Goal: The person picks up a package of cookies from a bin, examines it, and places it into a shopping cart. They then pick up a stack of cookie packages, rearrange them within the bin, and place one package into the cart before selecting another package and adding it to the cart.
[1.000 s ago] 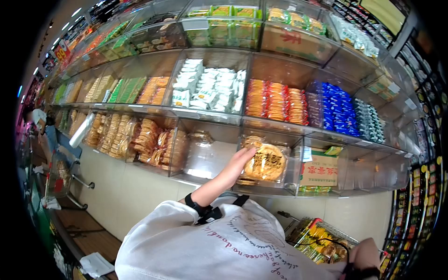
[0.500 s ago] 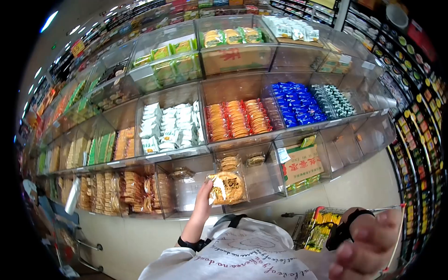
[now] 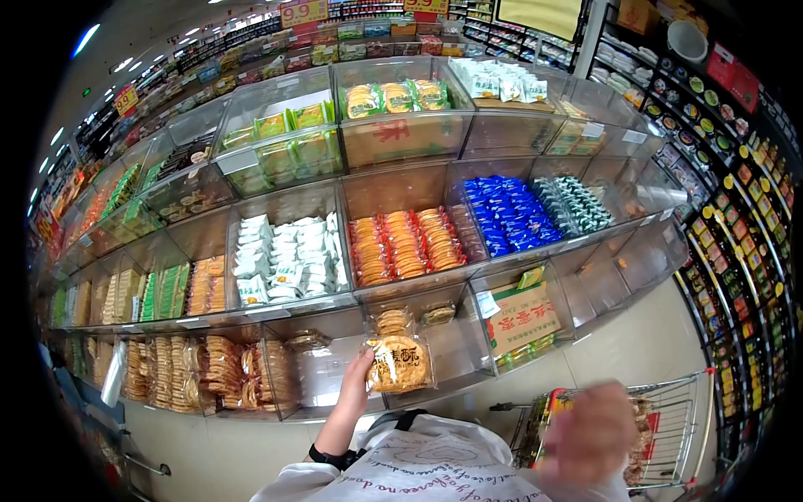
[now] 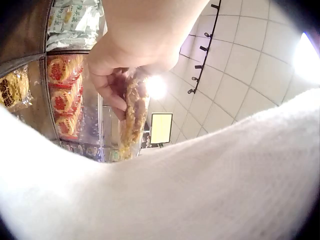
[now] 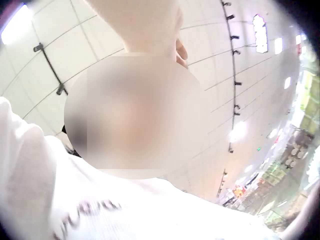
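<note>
My left hand (image 3: 358, 378) pinches the left edge of a large round flat pastry (image 3: 400, 366) in clear wrap with dark printed characters. Seen edge-on in the left wrist view, the pastry (image 4: 134, 112) has a golden, crumbly side, with the fingers (image 4: 111, 92) on it. In the head view it overlaps the lower bin, where smaller wrapped round pastries (image 3: 393, 321) lie behind it. My right hand (image 3: 592, 431) is blurred, raised before my shirt and overlapping the cart, with nothing seen in it. In the right wrist view a blurred patch hides most of that hand.
Clear-walled bins rise in tiers, holding white packets (image 3: 288, 259), red-edged round biscuits (image 3: 406, 244) and blue packets (image 3: 510, 213). Stacked round biscuits (image 3: 171, 368) fill bins at lower left. A printed carton (image 3: 523, 318) sits right of the pastry. A shopping cart (image 3: 669, 418) stands at lower right.
The head view has swung, so the bins sit lower and further left. My left hand keeps hold of the pastry, now nearer the bin's front. The right hand has come up and inward from the lower right.
</note>
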Tool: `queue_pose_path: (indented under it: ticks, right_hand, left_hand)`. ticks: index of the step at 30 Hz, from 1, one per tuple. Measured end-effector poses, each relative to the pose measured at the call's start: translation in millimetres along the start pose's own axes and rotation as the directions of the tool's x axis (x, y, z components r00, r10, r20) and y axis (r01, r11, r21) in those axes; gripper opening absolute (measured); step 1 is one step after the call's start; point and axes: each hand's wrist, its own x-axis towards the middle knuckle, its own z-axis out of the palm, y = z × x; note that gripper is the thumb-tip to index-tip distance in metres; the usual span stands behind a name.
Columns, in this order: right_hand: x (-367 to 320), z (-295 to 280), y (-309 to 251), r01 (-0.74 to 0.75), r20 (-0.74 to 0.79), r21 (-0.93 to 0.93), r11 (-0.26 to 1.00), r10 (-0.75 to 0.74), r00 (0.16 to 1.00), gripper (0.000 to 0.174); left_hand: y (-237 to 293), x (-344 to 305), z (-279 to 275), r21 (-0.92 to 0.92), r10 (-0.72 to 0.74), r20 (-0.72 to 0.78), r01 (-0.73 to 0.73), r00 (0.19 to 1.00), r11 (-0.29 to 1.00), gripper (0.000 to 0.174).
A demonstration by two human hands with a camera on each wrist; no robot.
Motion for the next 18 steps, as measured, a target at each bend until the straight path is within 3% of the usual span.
queue_pose_path:
  ticks: [1, 3, 4, 5, 6, 8, 11, 13, 16, 18]
  right_hand:
    - [-6, 11, 1, -0.123, 0.047, -0.030, 0.992, 0.125, 0.991, 0.020]
    - [-18, 22, 16, -0.424, 0.111, 0.181, 0.887, 0.410, 0.905, 0.032]
    - [-27, 35, 17, -0.636, 0.087, 0.419, 0.648, 0.669, 0.738, 0.034]
    - [-38, 47, 17, -0.713, 0.132, 0.626, 0.316, 0.859, 0.495, 0.035]
    - [-50, 52, 24, -0.723, 0.129, 0.617, 0.311, 0.866, 0.483, 0.035]
    - [-69, 59, 40, -0.530, 0.382, 0.834, -0.153, 0.853, 0.356, 0.040]
    - [-80, 62, 45, -0.521, 0.413, 0.823, -0.228, 0.870, 0.270, 0.037]
    - [-85, 61, 45, -0.505, 0.412, 0.832, -0.231, 0.867, 0.280, 0.038]
    - [-87, 59, 44, -0.494, 0.415, 0.835, -0.241, 0.866, 0.279, 0.036]
    - [-93, 59, 43, -0.495, 0.424, 0.831, -0.255, 0.866, 0.264, 0.034]
  left_hand:
    - [-3, 4, 0, -0.006, -0.001, 0.013, 0.001, 1.000, 1.000, 0.033]
    - [-12, 12, -5, -0.029, 0.098, 0.135, -0.095, 0.986, 0.995, 0.034]
    - [-13, 12, -4, -0.040, 0.078, 0.143, -0.073, 0.987, 0.997, 0.034]
    - [-16, 14, -5, -0.019, 0.074, 0.169, -0.072, 0.983, 0.997, 0.035]
    - [-13, 12, -1, -0.019, 0.061, 0.183, -0.059, 0.981, 0.998, 0.034]
    - [-10, 7, 3, -0.008, 0.041, 0.201, -0.041, 0.979, 0.999, 0.034]
    - [-8, 6, 7, 0.029, 0.001, 0.177, -0.006, 0.984, 1.000, 0.035]
    - [-9, 5, 9, 0.033, 0.007, 0.097, -0.010, 0.995, 0.999, 0.035]
    - [-18, 16, 0, 0.006, 0.007, 0.216, -0.009, 0.976, 1.000, 0.035]
    - [-20, 17, 1, 0.001, 0.006, 0.218, -0.006, 0.976, 1.000, 0.035]
